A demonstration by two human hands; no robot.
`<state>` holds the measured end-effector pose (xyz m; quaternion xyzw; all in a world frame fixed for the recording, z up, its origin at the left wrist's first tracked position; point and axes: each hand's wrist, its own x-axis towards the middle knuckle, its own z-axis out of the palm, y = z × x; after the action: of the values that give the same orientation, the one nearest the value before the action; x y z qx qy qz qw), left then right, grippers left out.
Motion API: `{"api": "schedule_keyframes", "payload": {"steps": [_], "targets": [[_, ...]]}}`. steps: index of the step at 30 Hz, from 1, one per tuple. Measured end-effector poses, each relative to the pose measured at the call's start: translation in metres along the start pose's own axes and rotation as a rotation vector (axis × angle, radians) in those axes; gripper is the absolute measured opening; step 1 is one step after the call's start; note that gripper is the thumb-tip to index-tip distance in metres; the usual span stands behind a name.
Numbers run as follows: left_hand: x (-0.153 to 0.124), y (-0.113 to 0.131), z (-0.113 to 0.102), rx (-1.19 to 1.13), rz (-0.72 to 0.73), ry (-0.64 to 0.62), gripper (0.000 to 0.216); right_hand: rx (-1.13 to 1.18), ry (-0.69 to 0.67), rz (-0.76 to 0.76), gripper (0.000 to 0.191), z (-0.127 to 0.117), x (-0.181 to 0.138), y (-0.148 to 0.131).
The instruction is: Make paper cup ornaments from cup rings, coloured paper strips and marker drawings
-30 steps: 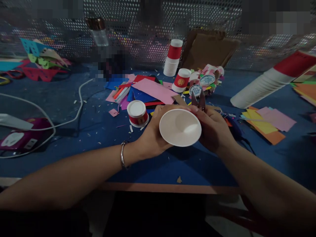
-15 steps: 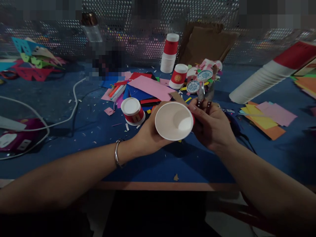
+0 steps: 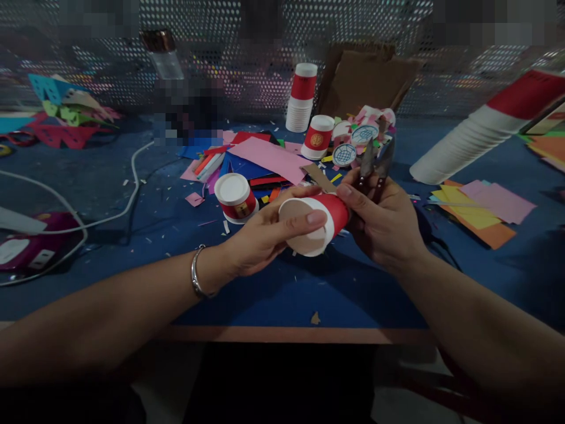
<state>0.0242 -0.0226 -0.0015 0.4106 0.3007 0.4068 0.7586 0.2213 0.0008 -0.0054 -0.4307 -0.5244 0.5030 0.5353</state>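
Observation:
My left hand (image 3: 269, 235) is closed on a red and white paper cup (image 3: 336, 213), which lies tilted with its mouth toward me and to the left. The thumb reaches over the cup's rim, and the other fingers are partly hidden behind it. At the cup's base, my right hand (image 3: 384, 218) is closed, its thumb and fingers touching the base. From that same hand two pointed metal blades (image 3: 367, 162) stick up side by side, with brown riveted ends; the grip hides the rest. A second paper cup (image 3: 236, 200) stands upside down just beyond my left hand.
Coloured paper sheets (image 3: 269, 156) and markers (image 3: 212, 164) lie behind the hands. Farther back are stacked paper cups (image 3: 301, 97), another cup (image 3: 318, 138) and cardboard (image 3: 368, 82). A long cup stack (image 3: 477, 132) leans at right. A white cable (image 3: 132, 171) crosses the left side.
The cup has turned from mouth facing me to lying more sideways, its red side now showing. My left thumb has come over the rim. The blades have shifted slightly right.

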Motion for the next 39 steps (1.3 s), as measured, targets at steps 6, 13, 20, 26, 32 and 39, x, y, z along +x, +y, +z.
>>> {"api": "schedule_keyframes", "payload": {"steps": [6,13,20,26,32,39], "targets": [[0.001,0.0,-0.005,-0.065,-0.154,-0.115,0.064,0.029,-0.001,-0.052,0.037,-0.002,0.001,0.002],[0.002,0.003,-0.006,-0.055,-0.204,-0.134,0.088,-0.068,-0.071,-0.114,0.034,-0.007,-0.001,0.004],[0.008,-0.004,-0.011,0.245,0.069,-0.083,0.078,-0.117,-0.054,-0.191,0.028,-0.009,-0.002,0.006],[0.011,-0.006,-0.019,0.521,0.453,0.074,0.068,-0.039,-0.043,-0.263,0.037,-0.005,-0.001,0.003],[0.015,-0.009,-0.023,0.476,0.491,0.171,0.059,-0.106,-0.108,-0.153,0.051,-0.002,-0.004,0.002],[0.013,-0.009,-0.023,0.594,0.686,0.118,0.065,-0.098,-0.101,-0.144,0.044,0.0,-0.006,0.006]]}}
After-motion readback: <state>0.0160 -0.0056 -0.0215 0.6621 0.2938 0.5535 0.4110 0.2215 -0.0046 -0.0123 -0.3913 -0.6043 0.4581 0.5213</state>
